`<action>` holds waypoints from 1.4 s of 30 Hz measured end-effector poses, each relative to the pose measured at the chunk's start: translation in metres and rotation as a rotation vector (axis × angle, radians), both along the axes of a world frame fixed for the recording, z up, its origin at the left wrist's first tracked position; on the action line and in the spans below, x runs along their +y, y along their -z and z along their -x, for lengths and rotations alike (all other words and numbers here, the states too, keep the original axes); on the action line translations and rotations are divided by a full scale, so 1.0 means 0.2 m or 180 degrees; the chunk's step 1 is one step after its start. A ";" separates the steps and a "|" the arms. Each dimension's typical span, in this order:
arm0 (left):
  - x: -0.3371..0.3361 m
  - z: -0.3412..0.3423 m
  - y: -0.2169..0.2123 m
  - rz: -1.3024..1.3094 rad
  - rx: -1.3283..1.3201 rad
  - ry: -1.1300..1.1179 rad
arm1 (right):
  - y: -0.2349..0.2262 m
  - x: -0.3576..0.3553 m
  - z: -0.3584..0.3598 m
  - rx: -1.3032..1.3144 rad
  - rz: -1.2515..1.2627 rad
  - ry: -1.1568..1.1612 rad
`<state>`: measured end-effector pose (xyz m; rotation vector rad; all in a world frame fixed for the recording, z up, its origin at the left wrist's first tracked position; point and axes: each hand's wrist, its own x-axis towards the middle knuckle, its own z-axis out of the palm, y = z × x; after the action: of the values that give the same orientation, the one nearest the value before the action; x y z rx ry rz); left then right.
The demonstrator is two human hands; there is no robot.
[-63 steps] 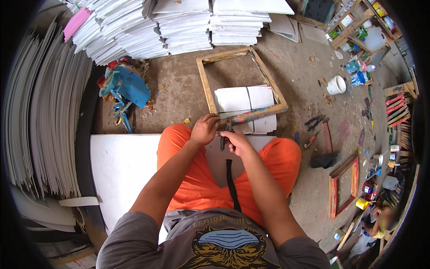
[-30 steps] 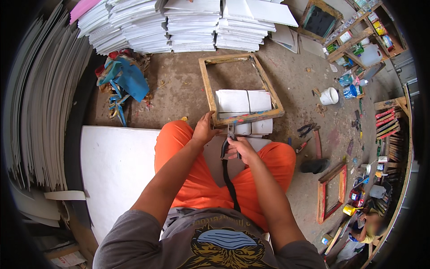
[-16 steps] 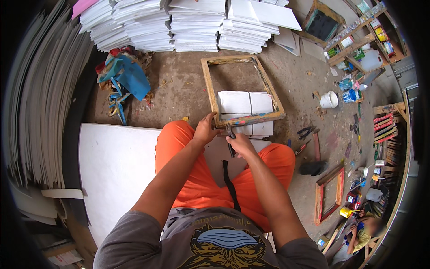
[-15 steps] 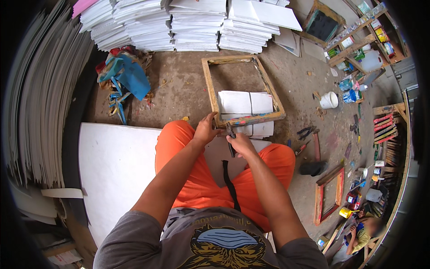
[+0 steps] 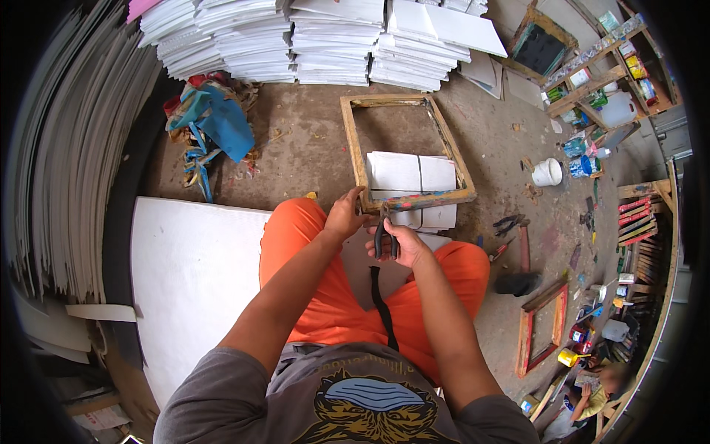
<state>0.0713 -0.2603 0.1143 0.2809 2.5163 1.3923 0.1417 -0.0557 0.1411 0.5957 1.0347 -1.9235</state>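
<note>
A wooden frame [image 5: 358, 144] with paint stains rests tilted before my knees, its near edge over a tied stack of white sheets [image 5: 399, 172]. My left hand [image 5: 345, 214] is closed around the frame's near left corner. In my right hand [image 5: 405, 246] are black-handled pliers [image 5: 379, 240], their handles spread apart. The pliers' jaws point at the near edge of the frame, close to my left fingers. Whatever the jaws may grip is too small to make out.
Stacks of white sheets [image 5: 331, 44] line the far side. A white board [image 5: 192, 274] lies at my left. On the floor at right are a hammer [image 5: 524, 248], more pliers [image 5: 509, 223], a red frame [image 5: 525, 333] and a white bucket [image 5: 546, 172]. Another person [image 5: 592, 399] sits lower right.
The pliers have turned more upright, and their handles now stand wider apart. My right hand has rolled so its fingers show. My left hand stays at the frame's corner.
</note>
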 end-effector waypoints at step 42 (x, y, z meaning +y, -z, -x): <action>-0.01 0.01 0.03 -0.0314 -0.0357 -0.0048 | -0.05 -0.02 -0.11 0.0506 -0.1441 -0.0113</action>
<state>0.0684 -0.2627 0.1090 0.1968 2.3690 1.4974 0.1633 -0.0596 0.1508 0.6735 1.5926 -1.7318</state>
